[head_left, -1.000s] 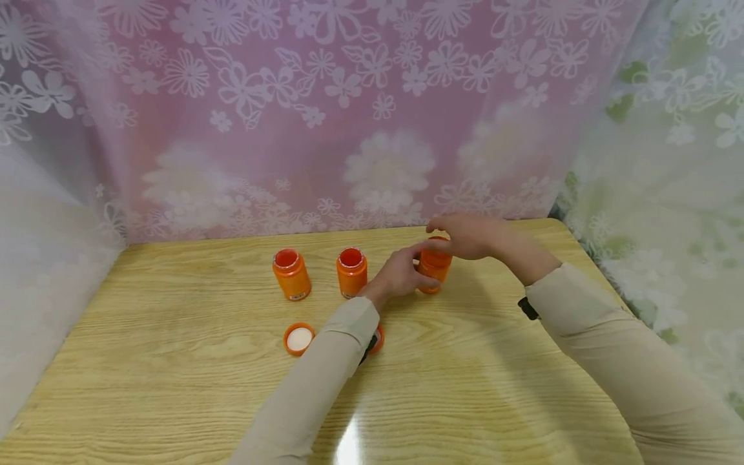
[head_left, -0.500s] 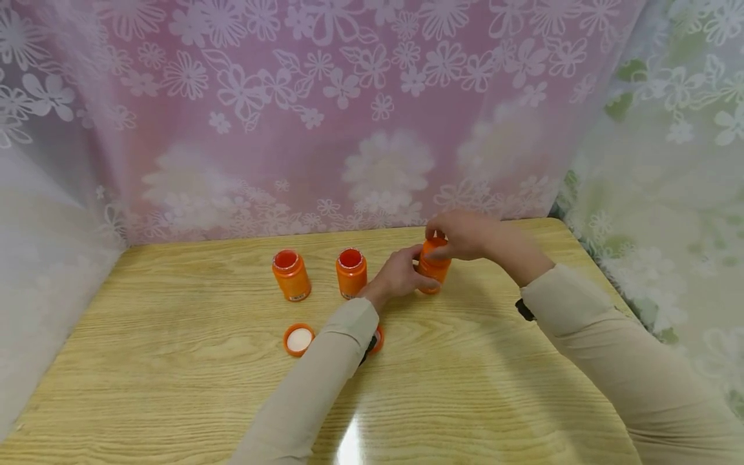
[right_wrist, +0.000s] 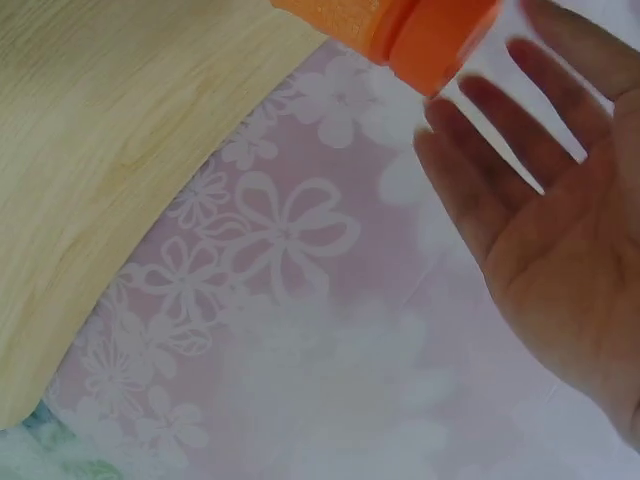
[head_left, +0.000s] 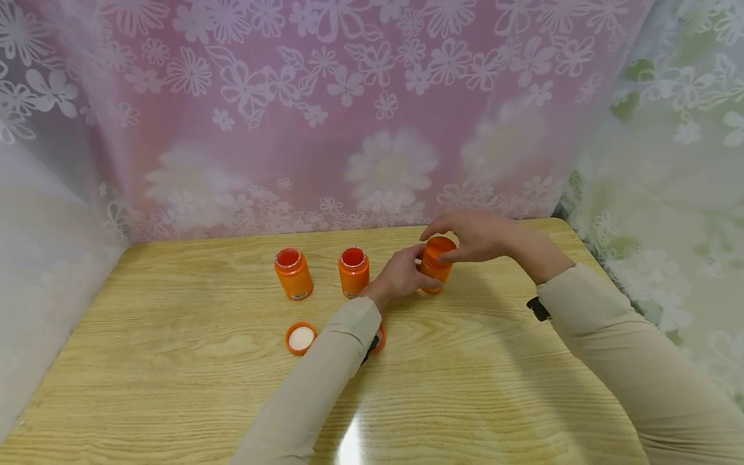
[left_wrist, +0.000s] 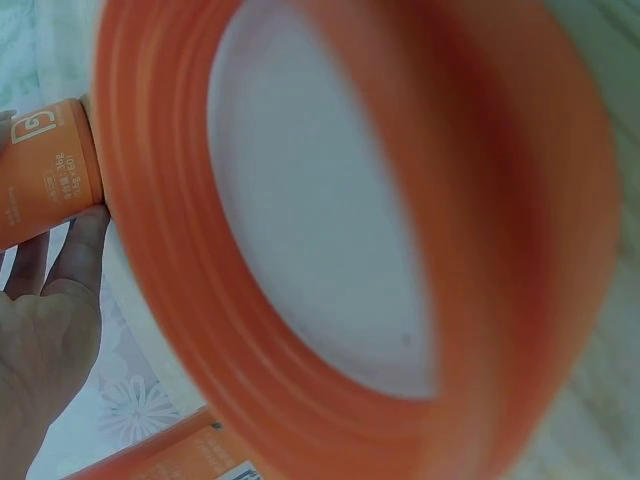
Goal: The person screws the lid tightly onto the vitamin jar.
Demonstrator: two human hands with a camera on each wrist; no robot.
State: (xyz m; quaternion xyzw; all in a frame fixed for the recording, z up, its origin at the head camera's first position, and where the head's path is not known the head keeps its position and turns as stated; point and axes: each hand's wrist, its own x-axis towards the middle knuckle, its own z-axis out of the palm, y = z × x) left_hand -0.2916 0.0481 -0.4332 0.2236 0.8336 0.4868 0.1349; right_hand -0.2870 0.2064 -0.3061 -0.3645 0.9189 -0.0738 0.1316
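Observation:
At the back right, an orange bottle stands upright with its orange cap on. My left hand grips its lower part from the left, thumb in front; the left wrist view shows those fingers against the bottle's base end. Around the cap, my right hand arches from the right with fingers spread. In the right wrist view its long fingers are loosely extended beside the cap, and a small gap shows between them. The left hand partly hides the bottle's side.
Two uncapped orange bottles stand left of the left hand. One loose cap lies inside up on the wooden table; another cap is partly covered by the left forearm. A floral curtain hangs behind the table.
Half a second ago the right fingers were bent in close around the cap; now they have spread and eased outward, showing more of it. The left hand keeps its hold.

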